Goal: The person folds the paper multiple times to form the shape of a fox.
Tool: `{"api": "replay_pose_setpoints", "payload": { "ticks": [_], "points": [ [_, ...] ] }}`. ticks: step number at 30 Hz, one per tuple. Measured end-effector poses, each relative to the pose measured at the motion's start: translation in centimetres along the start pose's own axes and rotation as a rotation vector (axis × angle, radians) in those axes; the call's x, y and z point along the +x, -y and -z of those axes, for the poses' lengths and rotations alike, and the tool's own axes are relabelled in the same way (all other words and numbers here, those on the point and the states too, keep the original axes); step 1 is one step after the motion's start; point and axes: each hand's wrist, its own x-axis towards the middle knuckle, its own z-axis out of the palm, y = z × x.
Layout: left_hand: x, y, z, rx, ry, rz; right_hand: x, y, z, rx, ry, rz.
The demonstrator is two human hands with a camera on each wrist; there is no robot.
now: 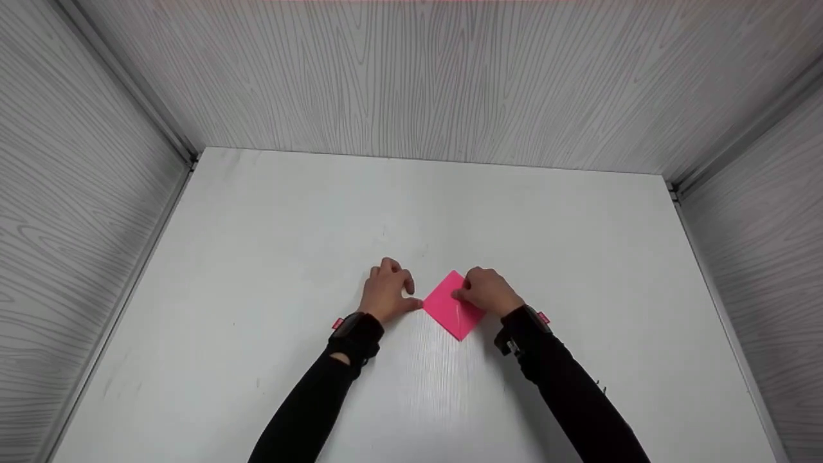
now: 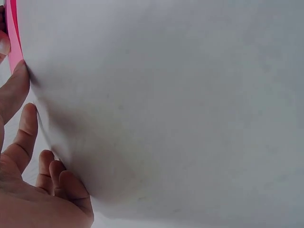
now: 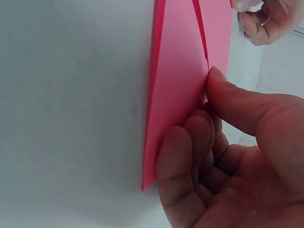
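A pink square of folded paper lies on the white table with one corner towards me. In the right wrist view, a slit runs between the folded flaps of the paper. My right hand is over its right side, pinching a flap edge at the middle seam between thumb and curled fingers. At the left corner, the thumb of my left hand touches the paper, while its other fingers arch loosely over the table, apart from the thumb. Only a strip of the pink paper shows in the left wrist view.
The white table carries faint marks and scuffs. Grey wood-grain panels enclose it at the left, at the right and along the back. Both forearms wear black sleeves, with a dark wrist strap on the left one.
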Motion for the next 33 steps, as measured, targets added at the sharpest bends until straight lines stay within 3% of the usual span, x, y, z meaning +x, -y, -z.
{"api": "replay_pose_setpoints", "payload": {
  "ticks": [14, 33],
  "points": [
    [-0.31, -0.42, -0.29, 0.005, 0.004, 0.031, -0.47, -0.37, -0.34, 0.038, -0.011, -0.003],
    [0.35, -0.94, 0.26, 0.039, 0.000, 0.071, 0.12, -0.29, -0.47, 0.043, -0.019, -0.025]
  ]
}}
